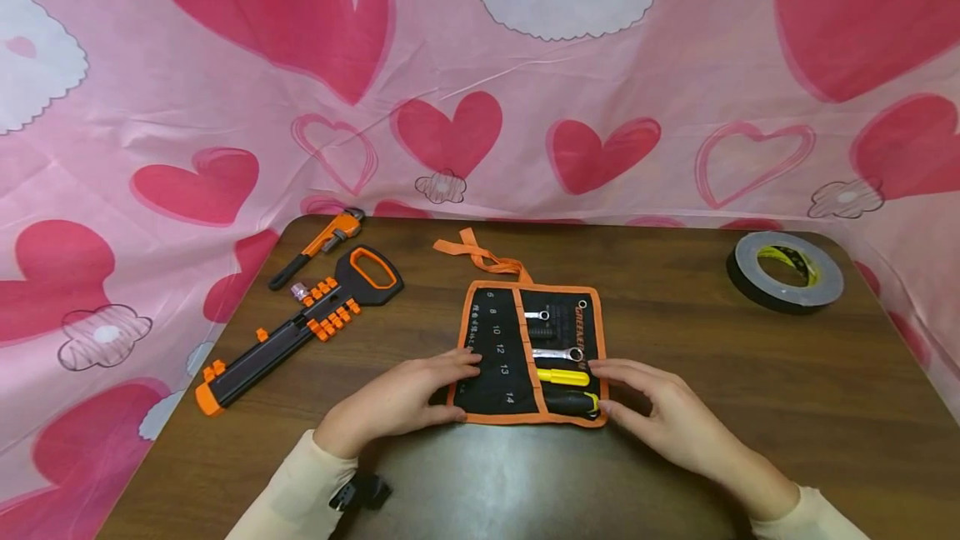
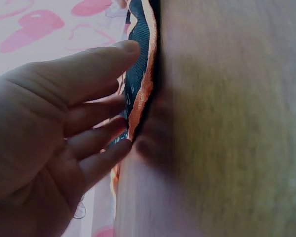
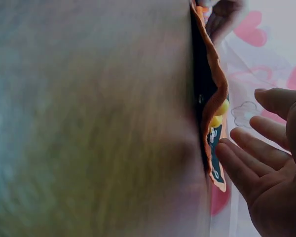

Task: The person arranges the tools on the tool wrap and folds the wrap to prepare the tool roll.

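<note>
A black tool pouch with orange trim lies spread on the table, its left flap printed with sizes. Small wrench, larger wrench, yellow handle and black handle with a yellow end show in its right-hand pockets. My left hand rests its fingertips on the pouch's left edge; in the left wrist view the fingers are loosely extended and the thumb lies along the near trim. At the right edge my right hand has its fingertips by the handle ends, fingers relaxed and spread in the right wrist view.
Orange ties trail from the pouch's far edge. To the left lie an orange pipe wrench and a black rack with orange clips and a small metal piece beside it. A tape roll sits at the far right.
</note>
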A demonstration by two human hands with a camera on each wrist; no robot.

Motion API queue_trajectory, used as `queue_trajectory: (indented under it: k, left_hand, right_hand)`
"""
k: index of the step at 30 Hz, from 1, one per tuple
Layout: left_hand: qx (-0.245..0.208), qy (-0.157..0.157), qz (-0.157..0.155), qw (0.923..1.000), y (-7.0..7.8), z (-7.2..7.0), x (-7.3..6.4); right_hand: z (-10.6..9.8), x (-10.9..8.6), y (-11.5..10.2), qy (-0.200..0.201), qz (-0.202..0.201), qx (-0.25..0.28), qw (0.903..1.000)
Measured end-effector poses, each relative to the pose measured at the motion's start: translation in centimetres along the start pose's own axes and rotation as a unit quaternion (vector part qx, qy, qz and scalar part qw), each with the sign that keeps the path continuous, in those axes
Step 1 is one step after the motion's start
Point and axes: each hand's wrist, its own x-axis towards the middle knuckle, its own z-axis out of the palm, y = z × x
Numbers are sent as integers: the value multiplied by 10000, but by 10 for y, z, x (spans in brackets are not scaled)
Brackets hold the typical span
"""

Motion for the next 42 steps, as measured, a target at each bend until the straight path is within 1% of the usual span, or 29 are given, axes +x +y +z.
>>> queue_trajectory:
  k: [4,7,10,12,14,20,23,25,28,30,36,38,42]
  left_hand:
    - [53,355,181,9992,1,-1,-2]
    - [84,601,260,9978,2,0,-3]
    - [122,737,316,9967,2,0,-3]
    - [126,717,333,9968,1,0,-3]
    - [178,631,390,9971,1,1,-4]
    - [443,242,606,9969,-2,2,-7]
    - [536,139,688,9961,-4,1,-8]
    - [589,102,729,9955,-5,0,-7]
    - [622,101,792,9949,-5,0,-7]
    - [598,162,839,9946,-6,0,-7]
    - [247,444,1031,9934,-9,2,-6]
    - [99,475,1000,9938,-9,2,-5]
    - [-218,505,829,9950,-11,0,-2]
  right_hand:
    - [1,-2,-3,-180,10,-9,9998]
    - [2,-3,-3,-277,26,-31,9996]
    - [3,-4,-2,-339,-8,-44,9994]
    - [2,-5,-2,-400,-35,-65,9992]
    - [3,-5,-1,-445,-104,-81,9989]
    - [6,-4,1,-546,-461,-58,9974]
    - [7,-3,1,-497,-589,-102,9970]
    - [8,-2,1,-457,-579,-172,9971]
    - [11,-3,0,-425,-549,-265,9972]
    - [12,-3,-1,-409,-530,-306,9973]
    - [15,-5,-1,-224,-692,-361,9967]
    - [16,-5,-2,-130,-769,-379,9962]
    - [18,-4,-3,85,-897,-450,9949]
